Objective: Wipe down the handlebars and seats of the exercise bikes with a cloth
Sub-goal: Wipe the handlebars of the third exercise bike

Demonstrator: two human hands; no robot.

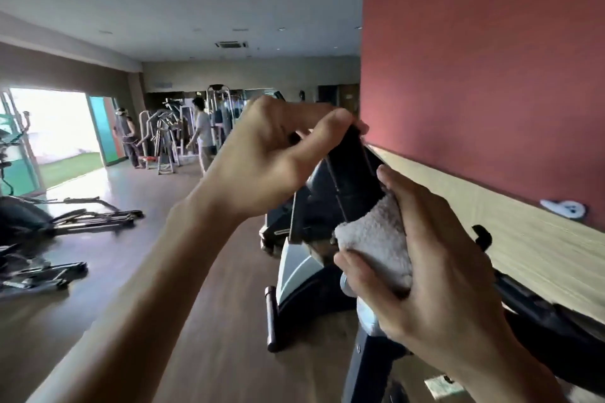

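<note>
the right hand [435,258] is wrapped around a folded white cloth [376,239], pressing it against the lower part of a black upright bar [353,180] of the exercise bike [301,271]. the left hand [271,154] is closed on the top end of the same bar, just above the cloth. below both hands the bike's grey and black body stands on a wooden floor [147,271]. to the right of the hands runs a red wall [491,59]. far beyond the left hand, two people [199,131] stand among weight machines.
</note>
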